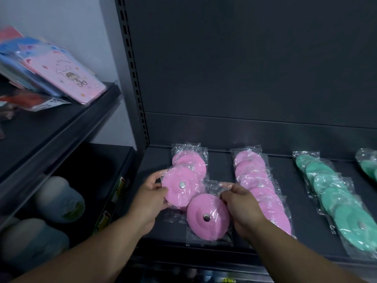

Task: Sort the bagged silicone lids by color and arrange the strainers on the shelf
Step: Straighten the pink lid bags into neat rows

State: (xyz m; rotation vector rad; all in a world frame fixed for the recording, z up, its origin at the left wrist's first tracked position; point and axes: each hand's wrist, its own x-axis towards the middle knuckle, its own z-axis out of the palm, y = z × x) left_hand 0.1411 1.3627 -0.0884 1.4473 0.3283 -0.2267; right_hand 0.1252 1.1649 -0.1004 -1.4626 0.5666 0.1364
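Observation:
Pink silicone lids in clear bags lie on the dark shelf (222, 160). My left hand (151, 198) grips one bagged pink lid (180, 185) by its left edge, on top of a short stack of pink lids (190, 162). My right hand (242, 207) pinches the top right of the bag of another pink lid (207, 217), which lies flat near the shelf's front edge. A row of overlapping pink lids (259, 186) runs to the right of my right hand. Further right lies a row of green bagged lids (334, 190).
More green lids (369, 164) show at the right edge. On the left unit, an upper shelf (61, 127) carries bagged pink and blue goods (61, 72). Below it stand pale rounded containers (59, 199). A slotted upright (132, 68) divides the two units.

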